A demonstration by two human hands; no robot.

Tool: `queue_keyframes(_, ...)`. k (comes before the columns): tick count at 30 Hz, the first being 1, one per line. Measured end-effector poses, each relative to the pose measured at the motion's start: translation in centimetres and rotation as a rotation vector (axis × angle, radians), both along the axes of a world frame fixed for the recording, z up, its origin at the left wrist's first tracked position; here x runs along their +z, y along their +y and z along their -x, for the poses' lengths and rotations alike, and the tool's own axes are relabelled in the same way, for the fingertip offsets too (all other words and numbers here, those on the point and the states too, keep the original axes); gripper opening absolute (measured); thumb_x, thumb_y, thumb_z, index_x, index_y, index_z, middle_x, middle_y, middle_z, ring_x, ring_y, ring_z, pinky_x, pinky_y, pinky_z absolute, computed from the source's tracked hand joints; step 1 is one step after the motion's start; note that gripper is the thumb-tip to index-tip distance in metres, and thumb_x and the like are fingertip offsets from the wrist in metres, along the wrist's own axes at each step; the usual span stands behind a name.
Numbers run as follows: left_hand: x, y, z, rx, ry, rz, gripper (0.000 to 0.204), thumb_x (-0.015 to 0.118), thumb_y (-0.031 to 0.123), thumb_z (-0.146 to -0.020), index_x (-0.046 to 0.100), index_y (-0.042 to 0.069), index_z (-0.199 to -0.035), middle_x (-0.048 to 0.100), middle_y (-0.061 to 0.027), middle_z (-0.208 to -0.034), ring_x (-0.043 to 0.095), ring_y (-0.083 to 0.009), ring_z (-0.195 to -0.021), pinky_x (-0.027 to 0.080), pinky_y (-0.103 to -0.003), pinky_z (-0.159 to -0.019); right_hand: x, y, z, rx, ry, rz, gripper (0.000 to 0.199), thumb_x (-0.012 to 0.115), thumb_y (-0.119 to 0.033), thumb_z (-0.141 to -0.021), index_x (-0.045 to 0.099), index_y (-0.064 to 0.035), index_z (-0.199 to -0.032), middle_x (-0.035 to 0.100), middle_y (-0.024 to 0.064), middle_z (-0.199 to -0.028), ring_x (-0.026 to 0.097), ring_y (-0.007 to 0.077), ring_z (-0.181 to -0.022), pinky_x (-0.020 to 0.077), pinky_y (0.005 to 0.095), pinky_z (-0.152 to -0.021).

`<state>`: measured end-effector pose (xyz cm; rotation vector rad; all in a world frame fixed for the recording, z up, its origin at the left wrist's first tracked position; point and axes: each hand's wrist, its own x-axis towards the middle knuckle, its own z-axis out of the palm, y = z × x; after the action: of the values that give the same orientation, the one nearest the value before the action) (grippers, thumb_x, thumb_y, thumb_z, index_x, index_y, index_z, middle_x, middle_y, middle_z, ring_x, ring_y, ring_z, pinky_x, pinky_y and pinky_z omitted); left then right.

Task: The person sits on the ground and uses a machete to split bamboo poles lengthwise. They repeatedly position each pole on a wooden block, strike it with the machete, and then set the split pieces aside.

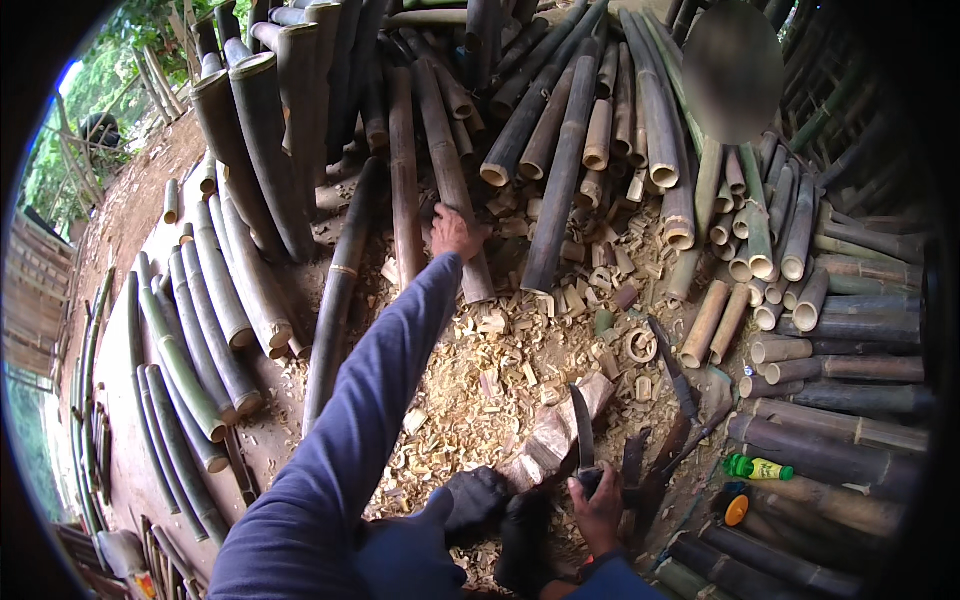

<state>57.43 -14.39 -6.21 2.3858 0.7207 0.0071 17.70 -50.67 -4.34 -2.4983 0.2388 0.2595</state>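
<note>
My left arm reaches far forward, and my left hand [457, 235] is closed around a brown bamboo pole [445, 165] near its lower end. That pole leans back among other dark poles. Low on the right, my right hand [600, 508] grips the handle of a large knife [583, 430], its blade pointing up and away from me. Just left of the blade lies a chopped wooden block [550, 445], tilted on the ground. Pale bamboo shavings [455, 400] cover the ground between my two hands.
Cut bamboo tubes [700, 325] lie in piles on the right and at the back. Tall thick poles [265, 150] stand at the left, with longer ones [185, 390] below. A green bottle [757, 468] and an orange round object [737, 510] sit at the right.
</note>
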Motion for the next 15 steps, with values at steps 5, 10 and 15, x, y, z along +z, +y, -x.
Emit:
queue_keyframes(5,0.9,0.0,1.6,0.224,-0.241,1.069,0.051,0.083,0.016,-0.074,0.056,-0.003,-0.113,0.067,-0.0174,-0.112,0.069,-0.0297,-0.101,0.059,-0.046,-0.091,-1.9,-0.3,0.1,0.048,-0.034,0.033,0.068,0.083,-0.028,-0.082,0.05,0.0011,-0.133,0.06,0.0296,-0.122,0.061,0.049,-0.11,0.0492,0.0532,-0.094)
queue_keyframes(10,5.6,-3.5,10.0,-0.101,-0.415,1.814,0.051,0.068,0.037,-0.092,0.058,0.0,-0.126,0.068,-0.0171,-0.119,0.069,-0.027,-0.107,0.057,-0.045,-0.096,-1.3,-0.8,1.8,-0.196,0.119,-0.082,0.064,0.083,-0.022,-0.081,0.049,-0.0009,-0.131,0.062,0.0261,-0.116,0.062,0.0463,-0.108,0.0488,0.0491,-0.092)
queue_keyframes(15,8.7,-4.7,8.9,-0.049,-0.247,1.427,0.041,0.074,0.032,-0.09,0.065,0.004,-0.118,0.068,-0.0092,-0.092,0.066,-0.0233,-0.083,0.058,-0.041,-0.081,-2.9,-2.4,2.3,-0.266,0.042,-0.354,0.057,0.071,-0.026,-0.091,0.051,0.0003,-0.138,0.065,0.0261,-0.117,0.067,0.0418,-0.104,0.0509,0.0482,-0.09)
